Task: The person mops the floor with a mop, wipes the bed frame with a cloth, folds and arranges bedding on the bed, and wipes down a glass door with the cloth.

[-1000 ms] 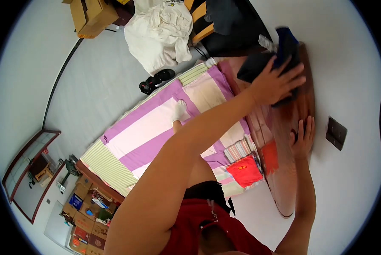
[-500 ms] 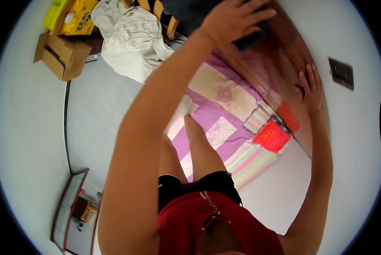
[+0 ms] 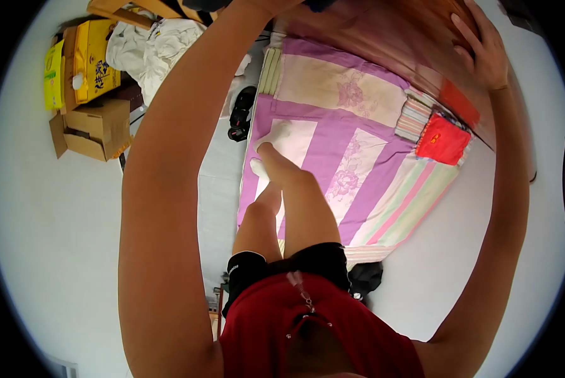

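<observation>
My right hand point(image 3: 486, 53) lies on the glossy brown wooden surface point(image 3: 415, 38) at the upper right. Its fingers are spread, and it holds nothing. My left arm reaches up to the top edge, where only the wrist end of my left hand point(image 3: 271, 4) shows; its fingers are cut off. Beside it, bits of a dark item point(image 3: 320, 5) appear at the top edge, too little to name. Below the wood is a bed with a purple and cream floral sheet point(image 3: 320, 151). My feet, in white socks point(image 3: 259, 169), are on the bed near its left edge.
A red cloth item point(image 3: 444, 140) lies by striped folded fabric point(image 3: 413, 118) at the bed's right end. To the left are black shoes point(image 3: 241, 113), a white cloth heap point(image 3: 153, 53), an open cardboard box point(image 3: 99, 129) and a yellow box point(image 3: 96, 60). A black bag-like item point(image 3: 365, 277) sits near my hip.
The view has shifted, showing more of the bed. My left hand, earlier visible with spread fingers by a dark item, is now mostly past the top edge. My right hand stays on the wood.
</observation>
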The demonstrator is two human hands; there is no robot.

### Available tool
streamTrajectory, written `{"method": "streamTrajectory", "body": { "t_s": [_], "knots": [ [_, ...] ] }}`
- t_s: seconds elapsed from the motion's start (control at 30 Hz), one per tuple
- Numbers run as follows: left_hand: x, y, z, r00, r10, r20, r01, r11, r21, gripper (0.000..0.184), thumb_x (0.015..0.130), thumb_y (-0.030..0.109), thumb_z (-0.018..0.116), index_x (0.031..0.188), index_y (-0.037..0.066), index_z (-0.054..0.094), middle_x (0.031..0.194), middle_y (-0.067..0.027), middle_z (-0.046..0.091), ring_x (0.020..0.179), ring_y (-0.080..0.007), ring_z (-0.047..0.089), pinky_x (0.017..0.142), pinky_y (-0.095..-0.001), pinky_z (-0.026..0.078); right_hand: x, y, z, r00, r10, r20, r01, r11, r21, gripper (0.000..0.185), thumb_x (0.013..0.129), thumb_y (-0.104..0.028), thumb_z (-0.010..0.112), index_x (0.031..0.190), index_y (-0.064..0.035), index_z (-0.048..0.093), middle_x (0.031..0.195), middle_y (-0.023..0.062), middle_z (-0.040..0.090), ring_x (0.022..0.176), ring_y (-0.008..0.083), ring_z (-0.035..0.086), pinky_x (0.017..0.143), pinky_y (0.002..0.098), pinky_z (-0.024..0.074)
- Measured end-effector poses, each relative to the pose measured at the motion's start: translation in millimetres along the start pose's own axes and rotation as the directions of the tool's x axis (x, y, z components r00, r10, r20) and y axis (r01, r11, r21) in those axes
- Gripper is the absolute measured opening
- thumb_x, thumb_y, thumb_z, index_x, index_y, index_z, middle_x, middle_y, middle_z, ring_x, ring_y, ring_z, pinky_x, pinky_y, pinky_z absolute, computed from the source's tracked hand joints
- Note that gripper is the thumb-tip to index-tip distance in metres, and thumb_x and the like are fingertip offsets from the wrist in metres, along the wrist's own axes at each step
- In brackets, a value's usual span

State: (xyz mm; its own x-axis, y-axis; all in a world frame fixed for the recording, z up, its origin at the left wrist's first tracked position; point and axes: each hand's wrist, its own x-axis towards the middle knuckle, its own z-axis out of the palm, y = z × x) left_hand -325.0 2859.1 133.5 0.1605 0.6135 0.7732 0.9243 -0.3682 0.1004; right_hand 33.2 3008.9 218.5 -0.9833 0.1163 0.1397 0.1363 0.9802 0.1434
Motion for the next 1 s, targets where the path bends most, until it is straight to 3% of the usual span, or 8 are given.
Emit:
{"method": "streamTrajectory", "body": {
  "t_s": [0.13,0.33,0.43,0.63,0.8,0.87,0.93,1.0],
  "knots": [
    [0,-7,11,0.995,0.033,-0.092,-0.033,0.999,0.000,0.061,0.085,0.024,0.060,0.143,0.008,0.050,0.153,-0.0197,0.037,0.137,-0.0487,0.035,0.112,-0.0521,0.033,-2,6,0,0.999,-0.027,0.026,0.028,0.999,-0.046,0.057,0.094,-0.048,0.058,0.144,-0.0222,0.047,0.147,0.0307,0.039,0.125,0.0471,0.050,0.100,0.0548,0.0443],
    [-14,-13,22,0.984,0.092,-0.154,-0.093,0.996,0.004,0.053,0.094,0.033,0.052,0.140,0.006,0.053,0.151,-0.0213,0.039,0.135,-0.0511,0.038,0.110,-0.0548,0.036,1,-1,-12,0.989,0.054,0.140,-0.051,0.998,-0.026,0.057,0.094,-0.047,0.059,0.146,-0.0263,0.044,0.151,0.0297,0.035,0.129,0.0487,0.047,0.104,0.0551,0.0407],
    [-17,-18,22,0.981,0.117,-0.153,-0.116,0.993,0.020,0.052,0.096,0.035,0.050,0.139,0.005,0.054,0.150,-0.0212,0.039,0.133,-0.0522,0.039,0.109,-0.0558,0.037,-1,4,4,1.000,0.014,-0.011,-0.013,0.999,0.044,0.057,0.094,-0.048,0.059,0.145,-0.0277,0.045,0.153,0.0291,0.032,0.131,0.0494,0.043,0.107,0.0551,0.0383],
    [-20,-21,21,0.984,0.127,-0.124,-0.121,0.991,0.054,0.051,0.099,0.034,0.045,0.136,0.001,0.055,0.149,-0.0239,0.041,0.133,-0.0525,0.039,0.110,-0.0570,0.035,-2,-4,0,0.991,0.124,0.046,-0.125,0.992,0.012,0.053,0.096,-0.049,0.055,0.143,-0.0278,0.048,0.155,0.0231,0.034,0.134,0.0463,0.042,0.109,0.0538,0.0360],
    [-31,-27,18,0.988,0.145,-0.054,-0.140,0.986,0.089,0.057,0.099,0.039,0.046,0.140,-0.001,0.049,0.151,-0.0270,0.036,0.138,-0.0507,0.035,0.113,-0.0549,0.030,-1,-10,1,0.986,0.166,0.005,-0.166,0.985,-0.043,0.052,0.096,-0.055,0.049,0.141,-0.0284,0.053,0.153,0.0205,0.038,0.132,0.0431,0.044,0.108,0.0519,0.0375],
    [-31,-13,23,0.986,0.090,-0.140,-0.089,0.996,0.012,0.051,0.096,0.032,0.055,0.141,0.009,0.049,0.150,-0.0176,0.038,0.137,-0.0377,0.037,0.112,-0.0489,0.033,-2,-9,3,0.986,0.166,-0.008,-0.167,0.984,-0.064,0.053,0.097,-0.056,0.047,0.141,-0.0284,0.053,0.152,0.0201,0.039,0.131,0.0428,0.045,0.107,0.0518,0.0380],
    [-33,-17,25,0.984,0.124,-0.130,-0.121,0.992,0.030,0.050,0.098,0.030,0.045,0.138,0.001,0.050,0.148,-0.0223,0.035,0.138,-0.0386,0.033,0.114,-0.0482,0.031,-4,-9,4,0.986,0.163,-0.019,-0.164,0.980,-0.111,0.054,0.097,-0.057,0.046,0.142,-0.0283,0.053,0.152,0.0196,0.039,0.130,0.0429,0.046,0.107,0.0519,0.0387],
    [-34,-16,26,0.985,0.111,-0.134,-0.111,0.994,0.010,0.050,0.100,0.034,0.042,0.137,0.002,0.050,0.147,-0.0216,0.033,0.138,-0.0375,0.033,0.113,-0.0475,0.031,-3,-10,4,0.988,0.152,-0.029,-0.154,0.979,-0.130,0.054,0.097,-0.057,0.045,0.142,-0.0280,0.052,0.151,0.0199,0.040,0.129,0.0431,0.047,0.106,0.0512,0.0393]
  ]
}}
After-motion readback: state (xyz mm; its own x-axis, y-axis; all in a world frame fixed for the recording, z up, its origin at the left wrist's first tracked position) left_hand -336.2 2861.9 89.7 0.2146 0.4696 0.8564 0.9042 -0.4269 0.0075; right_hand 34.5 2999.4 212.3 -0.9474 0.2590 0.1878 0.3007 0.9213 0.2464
